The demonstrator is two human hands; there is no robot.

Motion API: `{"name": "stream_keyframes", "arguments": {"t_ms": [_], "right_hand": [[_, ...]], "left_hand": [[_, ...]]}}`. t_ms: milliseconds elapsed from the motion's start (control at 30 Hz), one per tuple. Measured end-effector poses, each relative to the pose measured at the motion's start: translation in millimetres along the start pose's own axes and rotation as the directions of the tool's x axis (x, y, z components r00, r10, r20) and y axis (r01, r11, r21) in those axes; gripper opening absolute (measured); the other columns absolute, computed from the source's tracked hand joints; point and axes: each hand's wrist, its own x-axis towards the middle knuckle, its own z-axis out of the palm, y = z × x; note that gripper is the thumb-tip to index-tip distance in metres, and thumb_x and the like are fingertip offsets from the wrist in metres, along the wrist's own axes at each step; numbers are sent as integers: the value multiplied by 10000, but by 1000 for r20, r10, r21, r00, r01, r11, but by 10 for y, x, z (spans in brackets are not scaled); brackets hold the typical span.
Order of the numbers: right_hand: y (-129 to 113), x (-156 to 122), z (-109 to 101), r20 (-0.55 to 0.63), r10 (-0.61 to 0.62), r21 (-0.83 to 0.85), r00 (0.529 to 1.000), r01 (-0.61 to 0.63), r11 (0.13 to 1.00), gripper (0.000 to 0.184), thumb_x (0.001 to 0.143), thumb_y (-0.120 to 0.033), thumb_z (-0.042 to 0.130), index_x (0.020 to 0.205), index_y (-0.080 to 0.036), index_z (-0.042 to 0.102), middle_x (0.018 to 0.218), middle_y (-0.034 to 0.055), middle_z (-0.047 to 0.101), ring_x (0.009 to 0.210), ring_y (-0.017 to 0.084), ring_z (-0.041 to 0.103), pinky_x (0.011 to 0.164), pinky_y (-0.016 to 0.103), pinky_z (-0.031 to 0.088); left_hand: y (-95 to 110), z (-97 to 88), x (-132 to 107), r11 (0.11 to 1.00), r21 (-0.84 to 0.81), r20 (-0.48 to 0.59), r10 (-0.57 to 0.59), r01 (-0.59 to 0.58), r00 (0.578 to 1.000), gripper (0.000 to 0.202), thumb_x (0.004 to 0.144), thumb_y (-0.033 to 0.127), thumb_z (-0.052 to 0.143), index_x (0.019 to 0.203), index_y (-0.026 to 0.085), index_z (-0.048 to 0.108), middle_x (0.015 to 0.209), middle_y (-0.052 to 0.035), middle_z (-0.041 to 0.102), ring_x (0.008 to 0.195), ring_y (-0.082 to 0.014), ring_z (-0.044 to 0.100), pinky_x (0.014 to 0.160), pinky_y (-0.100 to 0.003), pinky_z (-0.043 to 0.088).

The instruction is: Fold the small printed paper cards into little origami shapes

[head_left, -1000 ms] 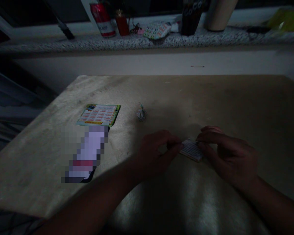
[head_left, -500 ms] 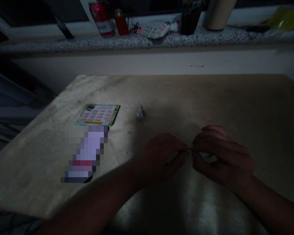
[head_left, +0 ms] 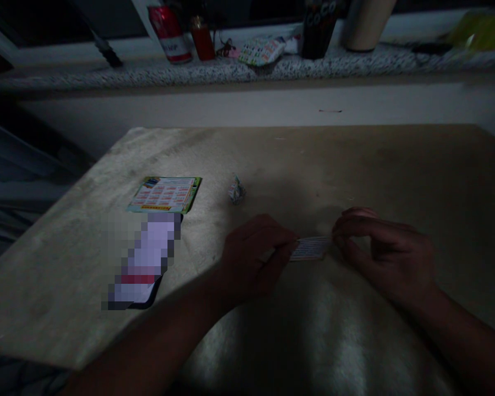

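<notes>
A small strip of paper (head_left: 310, 248) with rows of fine print stretches between my two hands above the table. Its left end is pinched between the thumb and forefinger of my left hand (head_left: 253, 256). At the other end, the closed fingertips of my right hand (head_left: 391, 256) meet the upper right corner of the strip. Beyond my left hand, a crumpled ball of printed paper (head_left: 236, 191) rests on the table. Further left lies a flat printed card (head_left: 165, 194) with a calendar-like grid, and just below it a phone (head_left: 148, 258) whose screen is blurred out.
The pale table (head_left: 86, 231) fills most of the view in dim light. Behind it runs a speckled stone sill (head_left: 127, 74) bearing a red can (head_left: 171, 36), a red lighter (head_left: 203, 41), a crumpled wrapper (head_left: 262, 52), a dark cup (head_left: 317, 30) and a beige cylinder (head_left: 369, 25).
My hands have moved apart, the left one leftward and the right one slightly rightward. The printed face of the paper strip now shows between them, where only a sliver was visible before.
</notes>
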Motion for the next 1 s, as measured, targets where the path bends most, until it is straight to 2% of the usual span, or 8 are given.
{"name": "stream_keyframes", "arguments": {"t_ms": [133, 267, 367, 567, 733, 800, 900, 1000], "right_hand": [[-10, 0, -2, 3, 6, 14, 1000, -6, 1000, 188, 816, -72, 671, 879, -249, 684, 737, -10, 696, 719, 190, 686, 738, 388, 553], [-60, 27, 7, -13, -14, 31, 1000, 14, 999, 163, 824, -93, 687, 870, -250, 683, 730, -11, 702, 707, 185, 692, 765, 394, 574], [-81, 44, 14, 0, -8, 51, 1000, 8, 999, 154, 835, -95, 680, 858, -248, 687, 713, -15, 701, 686, 179, 691, 760, 386, 581], [-96, 34, 43, 169, 6, 193, 986, -39, 980, 120, 852, -87, 676, 882, -201, 697, 716, 17, 711, 713, 181, 693, 710, 350, 557], [-114, -9, 25, 252, 33, 308, 967, -113, 945, 116, 879, -93, 670, 861, -204, 700, 752, 17, 707, 727, 164, 673, 727, 340, 563], [-113, -23, 16, 243, 41, 357, 969, -129, 925, 120, 883, -92, 663, 859, -203, 704, 752, 25, 701, 771, 178, 677, 712, 331, 564], [-93, -39, 22, 254, 66, 395, 965, -165, 904, 111, 887, -93, 659, 885, -192, 709, 754, 30, 683, 775, 178, 667, 694, 321, 556], [-77, -51, 44, 314, 103, 358, 944, -218, 908, 101, 891, -107, 663, 937, -186, 706, 797, 35, 668, 771, 166, 648, 682, 315, 537]], "left_hand": [[-17, 13, -10, 998, -46, 1, -50, 50, 999, 71, 870, 116, 656, 925, 160, 666, 744, -12, 658, 670, -112, 609, 638, -255, 500], [-23, 31, -14, 986, -87, -26, -147, 145, 989, 20, 866, 154, 661, 877, 170, 660, 730, 2, 645, 654, -101, 603, 619, -233, 495], [-34, 30, -12, 959, -148, 17, -242, 242, 970, 52, 885, 193, 649, 835, 176, 649, 699, 20, 630, 619, -88, 585, 591, -211, 483], [-17, 50, -32, 854, -298, 132, -405, 426, 905, 175, 929, 285, 613, 794, 174, 621, 646, 33, 560, 570, -87, 526, 535, -205, 446], [-24, 127, -43, 682, -448, 199, -555, 578, 808, 211, 914, 320, 637, 765, 177, 591, 599, 45, 511, 522, -83, 483, 466, -192, 406], [-40, 143, -39, 655, -462, 216, -572, 599, 792, 218, 910, 320, 643, 759, 174, 588, 591, 46, 510, 508, -80, 482, 455, -189, 404], [-54, 131, -31, 675, -442, 209, -563, 591, 800, 222, 914, 322, 642, 762, 169, 588, 591, 43, 520, 508, -79, 492, 456, -183, 412], [-41, 92, -29, 692, -416, 226, -550, 590, 804, 224, 907, 341, 652, 780, 162, 605, 624, 33, 546, 543, -78, 510, 484, -177, 424]]}}
